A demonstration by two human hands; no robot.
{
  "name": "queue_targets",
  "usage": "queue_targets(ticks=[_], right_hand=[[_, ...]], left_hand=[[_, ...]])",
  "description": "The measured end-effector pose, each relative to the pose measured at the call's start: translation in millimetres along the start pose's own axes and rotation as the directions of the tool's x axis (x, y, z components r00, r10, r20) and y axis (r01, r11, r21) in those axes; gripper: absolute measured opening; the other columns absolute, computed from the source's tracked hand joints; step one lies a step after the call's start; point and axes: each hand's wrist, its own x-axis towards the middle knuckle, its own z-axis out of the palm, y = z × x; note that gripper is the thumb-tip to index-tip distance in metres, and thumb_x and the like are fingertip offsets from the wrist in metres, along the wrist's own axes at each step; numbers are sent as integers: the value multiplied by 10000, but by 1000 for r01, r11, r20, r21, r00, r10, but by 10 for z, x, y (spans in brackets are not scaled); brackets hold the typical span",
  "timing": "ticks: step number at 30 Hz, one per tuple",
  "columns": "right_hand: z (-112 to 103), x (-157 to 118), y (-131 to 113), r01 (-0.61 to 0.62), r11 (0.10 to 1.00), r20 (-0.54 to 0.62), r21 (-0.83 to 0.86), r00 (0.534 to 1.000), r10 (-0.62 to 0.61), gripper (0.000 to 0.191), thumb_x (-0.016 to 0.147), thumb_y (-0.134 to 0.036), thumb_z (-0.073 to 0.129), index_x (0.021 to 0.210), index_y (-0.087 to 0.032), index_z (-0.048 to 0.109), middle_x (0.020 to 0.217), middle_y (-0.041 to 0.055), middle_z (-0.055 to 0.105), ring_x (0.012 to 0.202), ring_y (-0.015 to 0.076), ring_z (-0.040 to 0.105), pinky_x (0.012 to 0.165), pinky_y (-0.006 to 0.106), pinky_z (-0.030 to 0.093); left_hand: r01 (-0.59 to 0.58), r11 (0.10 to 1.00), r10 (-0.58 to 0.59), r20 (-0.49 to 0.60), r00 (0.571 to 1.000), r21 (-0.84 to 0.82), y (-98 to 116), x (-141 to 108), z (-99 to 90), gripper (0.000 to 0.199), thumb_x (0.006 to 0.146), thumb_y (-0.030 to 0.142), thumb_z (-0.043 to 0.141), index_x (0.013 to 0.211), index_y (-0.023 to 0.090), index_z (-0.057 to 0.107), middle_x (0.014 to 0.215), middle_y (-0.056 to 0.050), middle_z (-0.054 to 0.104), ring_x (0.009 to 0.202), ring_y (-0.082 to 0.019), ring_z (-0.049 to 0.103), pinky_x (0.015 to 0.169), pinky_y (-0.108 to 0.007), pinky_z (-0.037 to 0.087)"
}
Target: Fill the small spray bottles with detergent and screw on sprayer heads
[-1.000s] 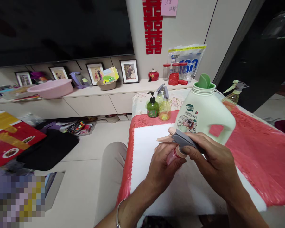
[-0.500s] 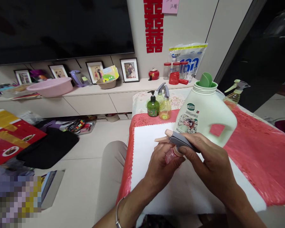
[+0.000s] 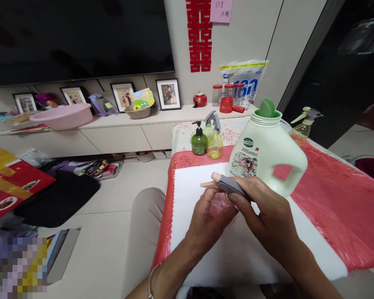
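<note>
Wrapped round a small pink transparent bottle (image 3: 218, 204) is my left hand (image 3: 204, 222), above the white cloth (image 3: 187, 187). My right hand (image 3: 264, 207) grips the grey and peach spray head (image 3: 230, 186) at the bottle's neck. The spray head is tilted, with its peach nozzle pointing left. Just behind my hands stands a large pale green jug (image 3: 268, 153) with a green scoop-like piece (image 3: 266, 108) in its mouth. My palms and fingers hide part of the bottle.
A green pump bottle (image 3: 199, 141) and a yellowish spray bottle (image 3: 215, 144) stand at the back of the red-covered table (image 3: 339, 199). Another spray bottle (image 3: 304, 124) is at the back right. A pink basin (image 3: 62, 116) rests on the cabinet.
The view has shifted slightly, so most things sit a little further left and lower. Both hands keep their hold, and a bit more of the pink bottle shows.
</note>
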Motion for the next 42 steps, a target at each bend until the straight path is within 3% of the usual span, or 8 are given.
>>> queue_targets(ticks=[4, 11, 23, 32, 42], right_hand=[[37, -1, 22, -3, 1000, -1, 11, 1000, 3, 181, 1046, -152, 480, 1198, -165, 576, 1101, 8, 594, 1001, 119, 537, 854, 208, 411], [145, -19, 21, -8, 992, -34, 122, 999, 13, 277, 1026, -106, 485, 1274, -210, 550, 1107, -19, 595, 974, 122, 516, 847, 224, 402], [162, -64, 106, -176, 923, 53, 342, 984, 168, 73, 967, -110, 608, 939, -170, 640, 944, -11, 533, 889, 89, 502, 778, 204, 398], [217, -58, 86, -149, 930, -2, 337, 987, 160, 72, 975, -143, 592, 987, -137, 663, 921, 3, 549, 882, 103, 496, 775, 229, 386], [134, -48, 171, -208, 901, 157, 380, 975, 159, 119, 988, -259, 664, 1087, -197, 684, 930, 0, 540, 856, 81, 512, 733, 189, 408]], left_hand=[[-35, 994, 27, -75, 997, -102, -68, -12, 1, 295, 861, 371, 746, 1128, 264, 680, 1213, -6, 703, 1177, -215, 613, 1034, -321, 446], [0, 1000, 0, -126, 992, 5, -131, -27, 1, 296, 876, 438, 715, 1099, 245, 693, 1146, -24, 724, 1081, -225, 644, 944, -319, 472], [-15, 985, 37, -126, 991, 172, -260, 10, -140, 347, 894, 477, 672, 1133, 226, 676, 1145, -67, 692, 1123, -257, 620, 997, -362, 453], [-8, 990, 18, -71, 997, 143, -293, -53, -192, 335, 972, 450, 558, 1232, 248, 619, 1245, -74, 638, 1202, -267, 587, 1050, -391, 413], [-87, 970, 107, -76, 991, 226, -151, -20, -116, 343, 988, 527, 471, 1019, 235, 647, 1027, -51, 621, 1035, -246, 565, 948, -371, 425]])
